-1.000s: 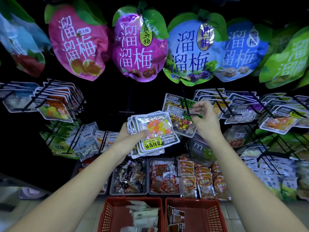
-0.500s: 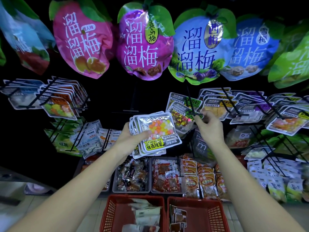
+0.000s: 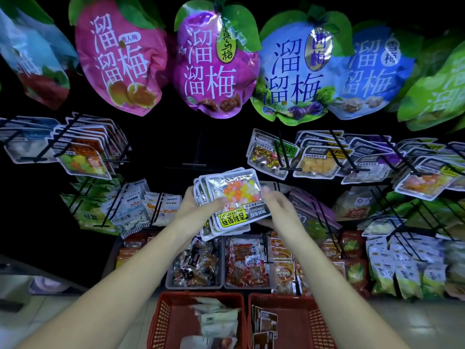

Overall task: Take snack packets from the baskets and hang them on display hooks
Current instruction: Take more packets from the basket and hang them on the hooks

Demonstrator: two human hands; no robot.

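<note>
Head view: near the centre, the left hand (image 3: 197,210) grasps a fanned stack of silver foil snack packets (image 3: 234,197) whose clear windows show orange, yellow and white sweets, thumb on the front, yellow label toward 6 o'clock. The right hand (image 3: 279,212) meets the stack at its 3 o'clock edge; blur hides whether its fingers pinch the top packet. At 6 o'clock two red plastic mesh baskets (image 3: 312,321) sit side by side, each with packets inside. At 2 o'clock black wire display hooks (image 3: 338,144) carry similar silver packets, and at 12 o'clock hang large plum-shaped foil bags (image 3: 214,64)
</note>
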